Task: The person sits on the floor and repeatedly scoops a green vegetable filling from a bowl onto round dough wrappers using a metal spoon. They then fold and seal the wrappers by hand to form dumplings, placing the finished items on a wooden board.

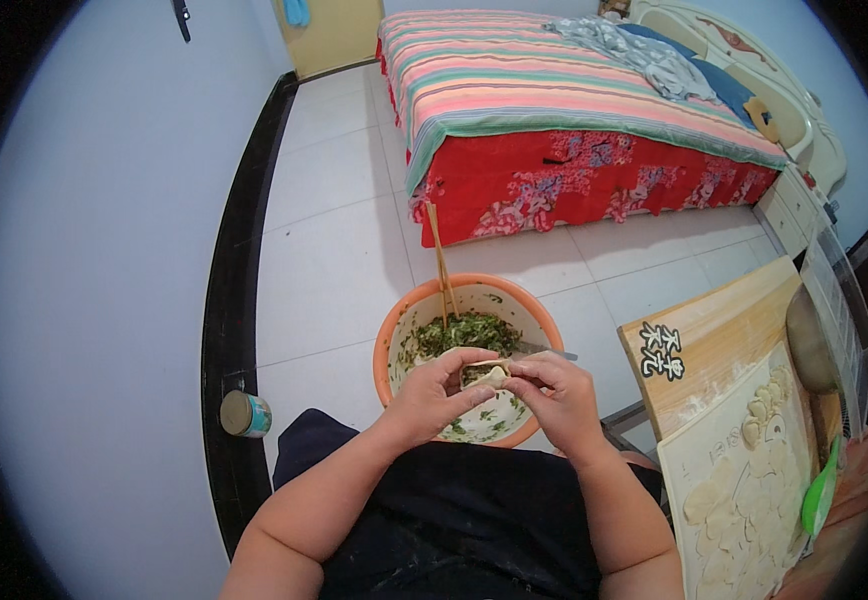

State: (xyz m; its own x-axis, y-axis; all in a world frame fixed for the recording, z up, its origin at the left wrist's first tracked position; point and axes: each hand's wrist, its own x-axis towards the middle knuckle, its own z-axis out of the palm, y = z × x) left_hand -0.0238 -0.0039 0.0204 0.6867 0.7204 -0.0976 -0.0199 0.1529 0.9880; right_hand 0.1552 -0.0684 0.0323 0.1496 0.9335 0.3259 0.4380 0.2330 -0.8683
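Observation:
Over the near part of a basin, both hands hold one partly folded dumpling [485, 373], its dark green filling still showing on the left side. My left hand [440, 390] cups the wrapper between thumb and fingers. At its right end, my right hand [556, 394] pinches the dough edge. Below them is an orange-rimmed basin [383, 352] with chopped green filling [471, 330] heaped at its far side. A pair of wooden chopsticks [438, 251] stands in the filling. Partly hidden by my right hand, a metal utensil [565, 355] reaches over the basin's right rim.
At right, a wooden board [711, 307] carries a pale mat [693, 450] with many flat dough wrappers [726, 499] and several dough pieces [768, 397]. A metal bowl [811, 341] and a green scoop [821, 491] lie beside them. A lidded jar [245, 414] sits left; a bed [591, 172] stands ahead.

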